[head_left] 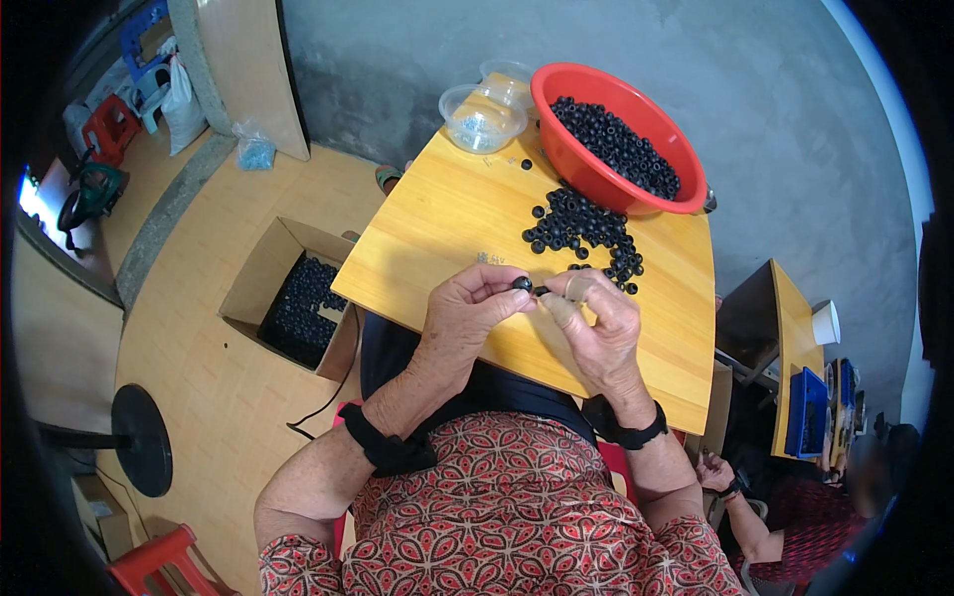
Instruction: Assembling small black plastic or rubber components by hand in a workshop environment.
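Wooden table (pixel 417 214), a person seated at its near edge, both hands raised over the near part of the top. Left hand (pixel 459 313): thumb and fingertips closed in a pinch on a black ring-like piece (pixel 522 284), remaining fingers curled in. Right hand (pixel 606 328): thumb and forefinger drawn together just to the right of it, at a small dark bit (pixel 541 290); too small and partly covered to say whether this is a separate part or belongs to the same piece. The black piece is above the table, between the two hands. Dark bands on both wrists.

Beyond the hands, slightly right: loose pile of black beads (pixel 584 223), spread over the wood. Red bowl (pixel 571 164) at the far right, tilted look from the lens, holding many more of the same kind. Clear tub (pixel 452 107) at the far left of the top, small pale pieces inside; second clear tub (pixel 509 70) just behind. Small grey bits (pixel 490 258) lie just beyond the left hand.

Floor to the left: open cardboard box (pixel 250 270) with black pieces inside. Right side: another person's arm (pixel 750 521) near a second table (pixel 790 348) bearing a blue tray (pixel 798 412).
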### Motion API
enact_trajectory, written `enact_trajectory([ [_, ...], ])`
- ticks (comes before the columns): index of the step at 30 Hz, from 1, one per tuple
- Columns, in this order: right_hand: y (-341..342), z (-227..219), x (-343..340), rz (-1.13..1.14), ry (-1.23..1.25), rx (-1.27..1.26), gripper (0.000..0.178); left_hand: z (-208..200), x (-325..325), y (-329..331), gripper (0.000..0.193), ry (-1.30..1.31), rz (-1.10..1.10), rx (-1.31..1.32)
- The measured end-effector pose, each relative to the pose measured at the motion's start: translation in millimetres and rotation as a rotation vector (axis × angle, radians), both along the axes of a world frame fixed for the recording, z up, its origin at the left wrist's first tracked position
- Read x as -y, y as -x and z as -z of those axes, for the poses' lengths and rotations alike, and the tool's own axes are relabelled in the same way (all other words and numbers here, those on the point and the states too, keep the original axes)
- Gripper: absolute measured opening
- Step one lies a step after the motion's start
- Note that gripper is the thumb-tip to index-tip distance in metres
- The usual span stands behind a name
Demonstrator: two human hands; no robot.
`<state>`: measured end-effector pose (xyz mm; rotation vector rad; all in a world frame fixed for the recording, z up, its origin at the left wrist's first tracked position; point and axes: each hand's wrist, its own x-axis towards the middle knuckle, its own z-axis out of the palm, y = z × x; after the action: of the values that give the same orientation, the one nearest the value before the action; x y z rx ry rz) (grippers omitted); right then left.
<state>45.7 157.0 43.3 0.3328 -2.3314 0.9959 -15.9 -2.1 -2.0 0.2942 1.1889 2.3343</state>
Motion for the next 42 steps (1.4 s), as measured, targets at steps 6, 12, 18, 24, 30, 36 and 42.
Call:
enact_trajectory([
  [6, -1.4, -5.9, -9.3, 0.016, 0.010, 0.037, 0.009, -2.6, -1.6, -4.7, 0.021, 0.057, 0.075, 0.003],
  [12, -0.6, -5.8, -9.4, -0.007, -0.004, 0.022, 0.009, -4.7, -2.0, -6.6, 0.022, 0.059, 0.104, -0.010],
  [18, -0.2, -4.7, -7.6, -0.009, -0.053, 0.013, 0.012, -5.2, -1.5, -7.0, 0.022, 0.061, 0.111, -0.027],
  [24, 1.0, -0.8, -7.7, -0.041, -0.085, -0.018, 0.014, -4.0, -1.5, -7.3, 0.022, 0.066, 0.110, -0.034],
  [30, 2.5, 1.1, -11.5, -0.072, -0.156, -0.051, 0.016, -1.0, -2.4, -7.7, 0.022, 0.116, 0.105, -0.082],
  [36, 1.0, 0.5, -8.1, -0.093, -0.182, -0.077, 0.022, -0.7, -2.3, -6.3, 0.024, 0.129, 0.084, -0.096],
  [42, -0.4, -0.3, -2.1, -0.070, -0.226, -0.088, 0.024, -1.6, -0.6, -5.6, 0.022, 0.104, 0.074, -0.078],
])
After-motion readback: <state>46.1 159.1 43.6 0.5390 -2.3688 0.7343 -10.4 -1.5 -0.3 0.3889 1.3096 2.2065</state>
